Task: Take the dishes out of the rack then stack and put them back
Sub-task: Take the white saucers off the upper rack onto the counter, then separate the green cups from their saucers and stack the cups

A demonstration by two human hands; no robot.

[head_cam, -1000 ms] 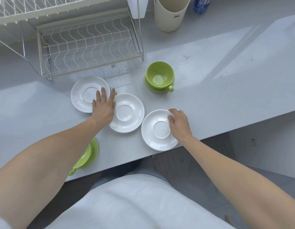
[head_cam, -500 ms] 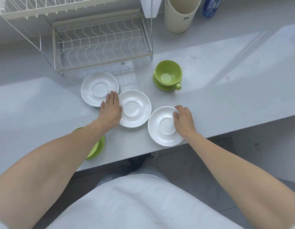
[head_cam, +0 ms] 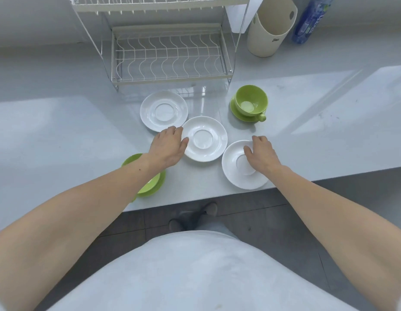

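Three white saucers lie on the grey counter in front of the white wire dish rack point(head_cam: 170, 57), whose lower shelf holds nothing. The far saucer point(head_cam: 159, 104) sits nearest the rack. My left hand point(head_cam: 169, 145) rests at the left rim of the middle saucer point(head_cam: 208, 140), thumb on its edge, fingers curled. My right hand point(head_cam: 261, 153) lies over the near right saucer point(head_cam: 234, 169), fingers on its far rim. A green cup on a green saucer point(head_cam: 251, 104) stands to the right. Another green cup and saucer point(head_cam: 150, 185) is partly hidden under my left forearm.
A cream utensil holder point(head_cam: 269, 30) and a blue bottle point(head_cam: 311, 19) stand at the back right. The counter's front edge point(head_cam: 195, 202) runs just below the near saucer. The floor and my feet show beneath.
My left hand slid from between the far and middle saucers onto the middle saucer's left rim. My right hand stays on the near saucer. The view shifted so the rack sits more central.
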